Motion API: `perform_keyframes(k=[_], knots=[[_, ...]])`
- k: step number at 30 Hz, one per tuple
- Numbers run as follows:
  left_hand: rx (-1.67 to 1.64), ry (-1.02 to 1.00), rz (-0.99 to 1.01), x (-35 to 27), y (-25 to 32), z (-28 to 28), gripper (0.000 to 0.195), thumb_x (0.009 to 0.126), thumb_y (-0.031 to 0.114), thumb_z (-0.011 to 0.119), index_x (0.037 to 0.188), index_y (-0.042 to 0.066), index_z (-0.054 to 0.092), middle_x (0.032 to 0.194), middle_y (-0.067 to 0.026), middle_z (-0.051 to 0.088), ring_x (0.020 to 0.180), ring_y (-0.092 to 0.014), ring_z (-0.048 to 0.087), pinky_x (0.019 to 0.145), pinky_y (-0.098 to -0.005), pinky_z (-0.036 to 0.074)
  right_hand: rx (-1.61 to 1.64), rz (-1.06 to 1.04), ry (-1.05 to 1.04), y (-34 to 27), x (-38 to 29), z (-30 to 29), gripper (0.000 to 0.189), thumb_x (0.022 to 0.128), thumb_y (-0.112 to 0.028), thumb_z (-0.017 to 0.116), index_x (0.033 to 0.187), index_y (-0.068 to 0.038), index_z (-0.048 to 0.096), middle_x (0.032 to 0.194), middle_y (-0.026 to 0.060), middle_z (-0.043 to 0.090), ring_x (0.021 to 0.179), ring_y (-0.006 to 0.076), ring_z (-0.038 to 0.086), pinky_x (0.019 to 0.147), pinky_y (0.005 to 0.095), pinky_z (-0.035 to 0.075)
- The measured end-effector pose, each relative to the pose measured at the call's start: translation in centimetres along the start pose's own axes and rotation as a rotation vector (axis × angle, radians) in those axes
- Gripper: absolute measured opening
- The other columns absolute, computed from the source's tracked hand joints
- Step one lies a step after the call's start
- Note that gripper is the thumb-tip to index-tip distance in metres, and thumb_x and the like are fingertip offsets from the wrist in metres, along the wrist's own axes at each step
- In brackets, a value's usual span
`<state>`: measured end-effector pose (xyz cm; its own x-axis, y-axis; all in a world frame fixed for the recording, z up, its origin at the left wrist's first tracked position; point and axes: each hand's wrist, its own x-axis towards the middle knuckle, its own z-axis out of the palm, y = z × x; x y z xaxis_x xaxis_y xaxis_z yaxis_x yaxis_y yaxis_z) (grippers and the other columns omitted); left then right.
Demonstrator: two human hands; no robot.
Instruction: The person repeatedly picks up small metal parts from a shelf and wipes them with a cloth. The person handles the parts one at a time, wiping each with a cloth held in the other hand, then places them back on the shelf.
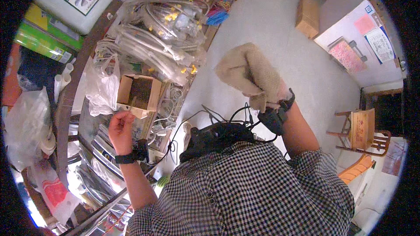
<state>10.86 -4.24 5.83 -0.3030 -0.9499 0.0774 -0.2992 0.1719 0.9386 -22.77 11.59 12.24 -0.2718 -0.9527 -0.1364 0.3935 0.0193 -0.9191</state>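
Observation:
At the left, my left hand [121, 124] is beside the lower flap of a small open cardboard box [154, 93]; its fingers are curled, and whether they touch the flap is unclear. A brown cloth [244, 67] hangs bunched over the floor from my right hand [283, 90], whose fingers are mostly hidden by it. A white plastic bag [103, 88] lies against the box's left side. Both wrists wear black straps, with dark cables running near the right one.
Bagged hoses [147, 44] with yellow fittings fill the shelf beyond the box. A cardboard carton [307, 16] stands on the floor [272, 9] at the upper right. To the right are a wooden chair [344, 129] and a white cabinet [344, 52]. Wrapped goods lie below my left hand.

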Motion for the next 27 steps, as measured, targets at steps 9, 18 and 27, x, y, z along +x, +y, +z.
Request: perform_keyframes(k=[9, 18, 27], knots=[[0.049, -0.459, 0.422, -1.2, 15.3, 10.1, 0.012, 0.073, -0.002, 0.062, 0.084, 0.002, 0.059, 0.079, -0.0048, 0.06, 0.07, -0.012, 0.058, 0.065, -0.0247, 0.047, 0.044, 0.007, -0.272, -2.4, -1.4, 1.8, 0.031, 0.093, -0.026, 0.043, 0.109, -0.002, 0.05, 0.101, 0.0043, 0.057, 0.084, 0.0083, 0.054, 0.068, 0.0205, 0.047], [-0.185, -0.597, 0.226, -1.8, 15.9, 13.6, 0.023, 0.075, -0.005, 0.061, 0.093, 0.004, 0.05, 0.078, 0.001, 0.053, 0.073, -0.006, 0.054, 0.066, -0.0212, 0.045, -0.215, -0.161, -0.482, -1.3, -1.8, -0.6, 0.03, 0.087, -0.03, 0.051, 0.107, -0.008, 0.054, 0.092, 0.0005, 0.055, 0.08, 0.0102, 0.052, 0.068, 0.0246, 0.046], [-0.29, -0.532, 0.185, -2.6, 15.3, 12.4, 0.02, 0.075, -0.007, 0.06, 0.089, 0.004, 0.052, 0.08, 0.0022, 0.053, 0.074, -0.005, 0.052, 0.067, -0.0195, 0.043, -0.467, -0.329, -0.437, -1.2, -3.3, -2.7, 0.039, 0.079, -0.024, 0.062, 0.112, -0.004, 0.054, 0.103, 0.0061, 0.059, 0.093, 0.0162, 0.056, 0.083, 0.0274, 0.045]])
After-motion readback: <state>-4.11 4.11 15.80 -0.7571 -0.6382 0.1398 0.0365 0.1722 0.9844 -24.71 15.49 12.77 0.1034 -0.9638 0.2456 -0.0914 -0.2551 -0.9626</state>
